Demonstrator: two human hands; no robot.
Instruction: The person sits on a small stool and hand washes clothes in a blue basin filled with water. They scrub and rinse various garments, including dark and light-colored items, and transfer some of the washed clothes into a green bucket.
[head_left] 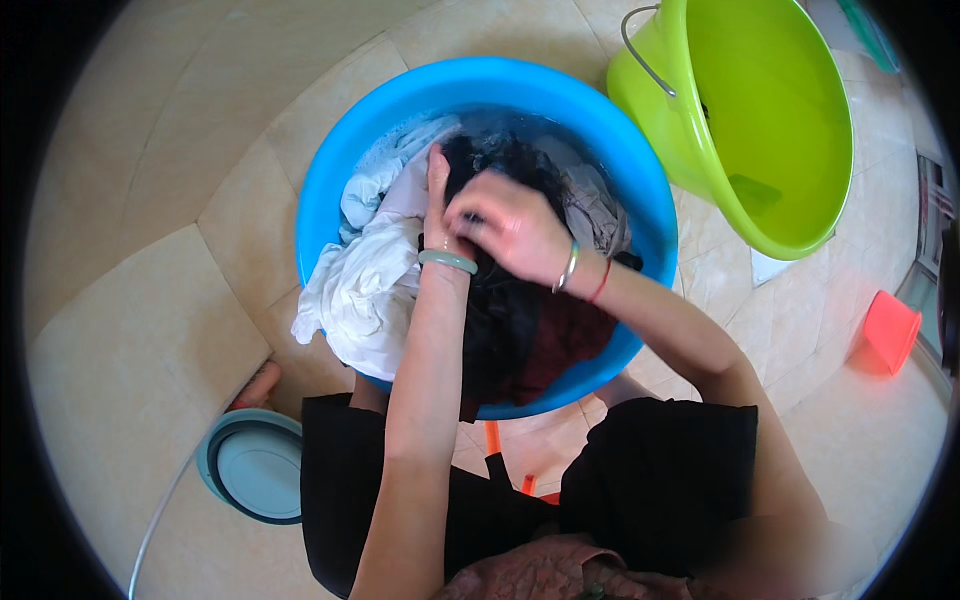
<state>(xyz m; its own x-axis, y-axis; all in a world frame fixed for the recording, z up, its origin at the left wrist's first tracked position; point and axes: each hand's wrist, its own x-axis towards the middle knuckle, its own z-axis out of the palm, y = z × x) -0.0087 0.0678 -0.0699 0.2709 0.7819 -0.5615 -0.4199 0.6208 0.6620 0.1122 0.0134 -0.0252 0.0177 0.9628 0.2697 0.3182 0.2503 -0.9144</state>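
A blue basin (330,180) of wet laundry stands between my knees. Black cloth (500,330) runs through its middle, bunched up at my hands. My left hand (438,205), with a pale green bangle at the wrist, is closed at the black cloth; most of its fingers are hidden. Across it lies my right hand (512,225), slightly blurred, its fingers curled round a bit of the same dark cloth. White clothing (365,290) hangs over the left rim. A greyish garment (597,210) lies at the right, and dark red cloth (560,345) is nearest me.
A large lime-green bucket (775,120) with a metal handle is tilted at the far right. One small round grey-blue tub (258,468) sits on the tiled floor (130,330) at the left. Farther right is a red-orange plastic container (888,332). A thin pale hose (165,510) runs along the lower left.
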